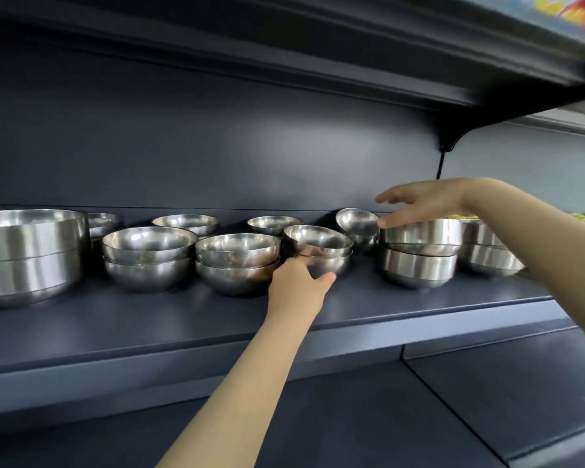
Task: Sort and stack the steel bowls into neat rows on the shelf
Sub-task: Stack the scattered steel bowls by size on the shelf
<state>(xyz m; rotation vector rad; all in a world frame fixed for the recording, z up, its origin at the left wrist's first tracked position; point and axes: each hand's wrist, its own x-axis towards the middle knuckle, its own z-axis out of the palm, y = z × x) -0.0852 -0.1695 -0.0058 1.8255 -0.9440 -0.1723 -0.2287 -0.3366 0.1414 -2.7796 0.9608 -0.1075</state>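
Round polished steel bowls (237, 261) are stacked mid-frame on the dark blue shelf (149, 325). The centre stack (321, 246), judged light and slick and best taken underneath, seems cupped by the left hand (298, 285). The fingers of the right hand (419, 204) are spread.

Dark blue shelf (115, 332) carries steel bowls (149, 255) — mostly stacked pairs, apparently two rows.

The near strip of the shelf (149, 325) lies bare from left to right, free for a hand. Farther back bowls (149, 251) stand close; a gap shows between the tilted small stack (318, 248) and the straight-walled stack (416, 268), perhaps narrow.
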